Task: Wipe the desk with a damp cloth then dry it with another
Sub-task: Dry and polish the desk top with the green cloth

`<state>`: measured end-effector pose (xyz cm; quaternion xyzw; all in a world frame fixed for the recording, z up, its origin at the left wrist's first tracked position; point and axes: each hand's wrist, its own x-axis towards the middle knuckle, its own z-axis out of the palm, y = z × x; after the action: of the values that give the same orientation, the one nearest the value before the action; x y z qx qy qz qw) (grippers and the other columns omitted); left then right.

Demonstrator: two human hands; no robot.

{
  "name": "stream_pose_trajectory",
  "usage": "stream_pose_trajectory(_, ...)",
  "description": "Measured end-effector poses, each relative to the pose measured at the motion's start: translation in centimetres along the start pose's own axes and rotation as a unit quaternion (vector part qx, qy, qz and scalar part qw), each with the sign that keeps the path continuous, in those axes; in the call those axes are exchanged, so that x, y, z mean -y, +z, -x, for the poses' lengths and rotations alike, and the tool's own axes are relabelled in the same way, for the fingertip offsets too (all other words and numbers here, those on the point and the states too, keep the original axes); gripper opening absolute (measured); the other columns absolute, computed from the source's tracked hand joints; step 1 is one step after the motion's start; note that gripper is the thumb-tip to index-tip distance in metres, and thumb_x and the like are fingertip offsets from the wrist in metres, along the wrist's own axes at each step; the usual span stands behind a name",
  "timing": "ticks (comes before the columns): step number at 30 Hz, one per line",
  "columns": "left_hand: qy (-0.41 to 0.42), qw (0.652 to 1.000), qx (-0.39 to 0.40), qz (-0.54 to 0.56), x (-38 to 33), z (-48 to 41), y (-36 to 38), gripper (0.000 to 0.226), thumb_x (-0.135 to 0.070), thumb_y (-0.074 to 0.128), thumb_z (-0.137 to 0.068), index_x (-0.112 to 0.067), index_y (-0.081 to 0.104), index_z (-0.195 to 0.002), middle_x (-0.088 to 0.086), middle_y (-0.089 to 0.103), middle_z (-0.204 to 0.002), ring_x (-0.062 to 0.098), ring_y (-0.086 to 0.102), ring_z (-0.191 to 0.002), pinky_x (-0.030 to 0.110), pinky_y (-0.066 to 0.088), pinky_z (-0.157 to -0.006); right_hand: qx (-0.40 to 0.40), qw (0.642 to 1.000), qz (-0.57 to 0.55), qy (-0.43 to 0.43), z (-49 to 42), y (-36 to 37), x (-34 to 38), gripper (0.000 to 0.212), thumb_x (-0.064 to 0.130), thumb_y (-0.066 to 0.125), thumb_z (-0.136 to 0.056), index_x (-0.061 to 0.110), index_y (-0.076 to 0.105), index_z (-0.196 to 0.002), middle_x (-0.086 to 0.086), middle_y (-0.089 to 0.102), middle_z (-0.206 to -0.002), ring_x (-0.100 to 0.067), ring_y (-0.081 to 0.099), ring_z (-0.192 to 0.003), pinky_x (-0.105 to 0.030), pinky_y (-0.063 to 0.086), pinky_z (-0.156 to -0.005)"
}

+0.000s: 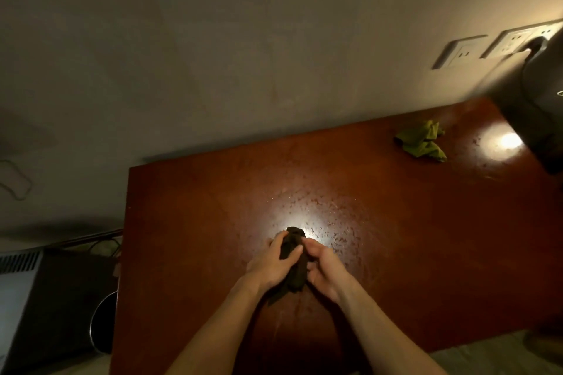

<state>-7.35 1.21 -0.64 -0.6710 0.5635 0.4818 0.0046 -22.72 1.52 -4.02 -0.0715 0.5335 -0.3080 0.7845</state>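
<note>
Reaching in from the bottom edge with two bare forearms, over the near middle of the reddish-brown bench (396,237). Gripping a dark cloth (293,256) between both hands: left hand (269,266) curled round its left side with one digit across the front, right hand (324,269) curled round its right side. Holding it bunched into a long wad, one end poking out beyond the fingers, a tail trailing under the left wrist. Cannot tell whether touching the bench or just above it. Beyond the hands, on the wood, a bright glare ringed with droplets or specks. Far right, near the back edge, a crumpled green cloth (422,143), well apart from the hands. On the wall behind, two sockets (460,53). Left of the bench, a grey appliance (18,283) and a metal pot (102,323).
</note>
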Motion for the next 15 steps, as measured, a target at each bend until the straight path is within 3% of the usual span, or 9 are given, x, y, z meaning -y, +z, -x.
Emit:
stream_pose_trajectory(2,0.020,0.998,-0.013,-0.063,0.6,-0.4,0.0,0.071,-0.062,0.057,-0.100,-0.044,0.024,-0.160,-0.005,0.036,-0.139,0.013,0.050,-0.113,0.031,0.049,-0.102,0.023,0.999,-0.005,0.040,-0.3,-0.6,1.6,0.046,0.036,0.043,-0.110,0.004,0.072,-0.124,-0.019,0.073,-0.124,-0.042,0.066,-0.121,-0.059,0.050,-0.109)
stream_pose_trajectory(4,0.030,0.989,-0.039,-0.139,0.7,-1.0,0.4,0.074,-0.058,0.062,-0.098,-0.042,0.025,-0.160,-0.003,0.035,-0.141,0.009,0.048,-0.109,0.028,0.051,-0.102,-0.011,0.990,0.137,0.007,-0.4,-0.4,3.2,0.045,0.041,0.051,-0.108,0.004,0.077,-0.109,-0.014,0.078,-0.106,-0.034,0.075,-0.103,-0.053,0.058,-0.097)
stream_pose_trajectory(5,0.035,0.983,-0.048,-0.172,0.4,-1.2,0.6,0.071,-0.056,0.062,-0.099,-0.041,0.026,-0.159,-0.001,0.036,-0.143,0.009,0.050,-0.108,0.028,0.052,-0.101,-0.043,0.963,0.262,-0.048,-0.3,-0.2,4.2,0.037,0.036,0.056,-0.106,0.007,0.077,-0.100,-0.010,0.077,-0.093,-0.030,0.076,-0.089,-0.051,0.061,-0.089)
stream_pose_trajectory(7,0.042,0.975,-0.056,-0.210,-0.3,-1.4,1.0,0.063,-0.048,0.056,-0.104,-0.040,0.026,-0.159,0.001,0.036,-0.143,0.010,0.050,-0.101,0.028,0.054,-0.095,-0.125,0.837,0.502,-0.179,-0.6,-0.6,6.5,0.022,0.022,0.058,-0.105,0.014,0.074,-0.093,0.000,0.072,-0.086,-0.019,0.070,-0.077,-0.042,0.062,-0.080)
stream_pose_trajectory(8,0.048,0.973,-0.056,-0.221,-0.6,-1.5,1.3,0.060,-0.044,0.052,-0.107,-0.041,0.024,-0.160,0.003,0.035,-0.144,0.010,0.048,-0.097,0.028,0.054,-0.092,-0.160,0.792,0.545,-0.226,-0.9,-1.1,8.2,0.016,0.016,0.057,-0.104,0.018,0.072,-0.098,0.004,0.068,-0.094,-0.014,0.067,-0.083,-0.034,0.061,-0.081)
stream_pose_trajectory(10,0.057,0.968,-0.048,-0.240,-0.7,-2.0,2.0,0.062,-0.033,0.045,-0.111,-0.048,0.013,-0.163,0.007,0.029,-0.150,0.012,0.049,-0.097,0.029,0.055,-0.092,-0.223,0.758,0.542,-0.285,-1.7,-2.8,12.4,0.020,0.006,0.058,-0.100,0.018,0.065,-0.115,0.008,0.057,-0.111,-0.011,0.058,-0.102,-0.031,0.054,-0.097)
stream_pose_trajectory(12,0.056,0.965,-0.040,-0.254,-0.5,-2.7,2.5,0.071,-0.022,0.045,-0.111,-0.053,0.007,-0.162,0.010,0.022,-0.156,0.016,0.057,-0.103,0.030,0.057,-0.094,-0.288,0.736,0.542,-0.284,-3.1,-5.3,17.5,0.039,0.002,0.060,-0.095,0.013,0.058,-0.132,0.003,0.050,-0.125,-0.015,0.049,-0.120,-0.035,0.045,-0.112)
stream_pose_trajectory(15,0.036,0.968,-0.036,-0.247,-0.9,-3.7,2.7,0.071,-0.019,0.047,-0.110,-0.054,0.014,-0.162,0.010,0.020,-0.159,0.017,0.060,-0.109,0.031,0.057,-0.101,-0.357,0.692,0.583,-0.233,-5.4,-9.4,24.5,0.062,0.003,0.063,-0.090,0.013,0.044,-0.149,-0.012,0.038,-0.153,-0.033,0.037,-0.141,-0.051,0.039,-0.118)
